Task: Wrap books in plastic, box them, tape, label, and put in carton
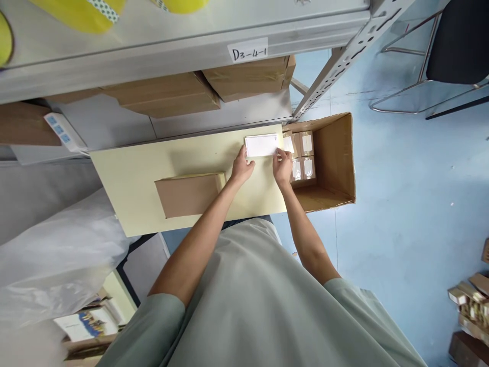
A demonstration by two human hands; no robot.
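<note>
A flat white rectangular stack that looks like paper labels (262,146) lies on the pale yellow board (133,173), near its right end. At the stack's left edge my left hand (242,167) rests with its fingertips, thumb spread away from the fingers. My right hand (282,165) pinches the lower right corner of the top label. A closed brown cardboard box (189,195) lies on the board to the left of my left forearm. Just beyond my right hand stands a large open carton (336,153), with several small boxes (306,143) bearing white labels inside.
Above the board runs a metal shelf (183,48) marked D3-4-1, with cardboard boxes (164,94) beneath it. A perforated upright (336,66) stands behind the carton. Plastic wrapping (64,250) bulges at left. A black chair (458,46) is at the upper right.
</note>
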